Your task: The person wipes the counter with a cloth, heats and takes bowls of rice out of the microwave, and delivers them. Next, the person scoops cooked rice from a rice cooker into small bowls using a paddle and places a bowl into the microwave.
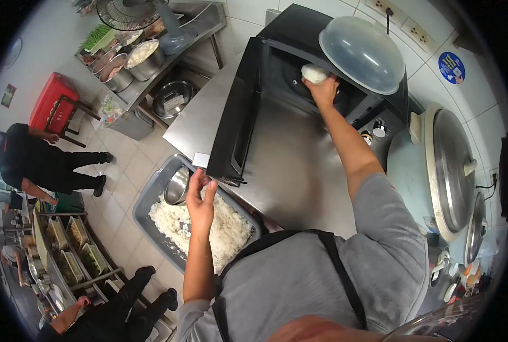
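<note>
Inside the black microwave (356,105), whose door (237,114) stands open, my right hand (322,90) is closed on a small round container of white food (313,74). My left hand (200,196) is raised beside the lower corner of the door, thumb and fingers apart. Below and beside that hand is a grey tub (141,214) of white rice (228,228), with a metal bowl (177,185) lying tilted at its far end.
A translucent domed cover (362,54) rests on the microwave. Large cookers (430,171) stand at the right. Metal pots (145,60) and a fan (128,11) occupy the back-left counter. Two people in black (31,159) are at the left, near food trays (71,245).
</note>
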Available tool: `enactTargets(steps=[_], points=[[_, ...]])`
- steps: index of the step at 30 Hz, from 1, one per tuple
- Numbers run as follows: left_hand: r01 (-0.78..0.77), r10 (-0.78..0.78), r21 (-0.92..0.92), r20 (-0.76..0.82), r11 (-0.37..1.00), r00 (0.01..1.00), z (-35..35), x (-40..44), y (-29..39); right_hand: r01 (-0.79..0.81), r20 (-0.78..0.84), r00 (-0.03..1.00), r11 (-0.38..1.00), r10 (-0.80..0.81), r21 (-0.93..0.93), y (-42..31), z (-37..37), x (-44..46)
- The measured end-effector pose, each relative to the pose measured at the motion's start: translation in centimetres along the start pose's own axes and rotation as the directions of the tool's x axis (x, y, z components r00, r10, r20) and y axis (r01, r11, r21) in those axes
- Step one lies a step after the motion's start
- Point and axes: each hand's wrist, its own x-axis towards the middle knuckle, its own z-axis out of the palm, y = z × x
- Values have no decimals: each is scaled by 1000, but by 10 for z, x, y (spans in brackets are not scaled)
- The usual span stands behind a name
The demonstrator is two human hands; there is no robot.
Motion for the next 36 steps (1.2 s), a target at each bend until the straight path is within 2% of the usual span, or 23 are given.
enactTargets(steps=[3,6,7,8,10,11,12,14,16,19,22,23,26,29,33,36], points=[[-17,17,47,-2,999,1000,1,-4,-2,72,-94,993,997,-73,-18,20,18,14],[-80,81,25,-65,996,995,20,-13,-9,141,-72,988,990,-140,16,24,9,-5],[-147,150,44,-93,988,984,33,-19,-12,252,-53,967,966,-249,57,31,-3,-23],[-247,257,122,-76,961,963,47,-26,-2,378,-107,923,922,-369,87,28,-20,-50],[-288,293,138,-17,948,956,70,-39,0,416,-7,904,877,-427,242,48,-54,-109],[-308,303,105,59,946,951,77,-47,-15,350,100,917,899,-386,264,46,-82,-141],[-364,342,122,171,923,924,87,-49,-11,268,142,939,924,-314,273,50,-101,-171],[-381,344,28,376,924,860,113,-51,7,43,220,968,939,-124,340,68,-127,-211],[-330,236,13,673,944,701,133,-43,23,-226,297,950,865,94,448,87,-147,-235],[-566,342,14,784,824,518,159,-38,34,-230,244,961,867,130,442,109,-171,-228],[-533,343,34,731,845,590,176,-43,52,-342,200,940,739,278,581,108,-190,-199],[-515,328,40,729,857,601,179,-47,57,-461,268,887,684,376,565,114,-194,-187],[-471,260,103,722,876,642,175,-60,65,-602,397,783,421,478,679,108,-195,-156],[-452,196,212,688,867,699,159,-76,62,-634,561,743,114,366,765,110,-185,-133],[-370,110,345,586,863,803,126,-105,62,-614,604,716,-94,350,783,123,-159,-116],[-327,75,418,515,848,854,99,-128,52,-552,588,760,-201,277,809,131,-148,-118]])
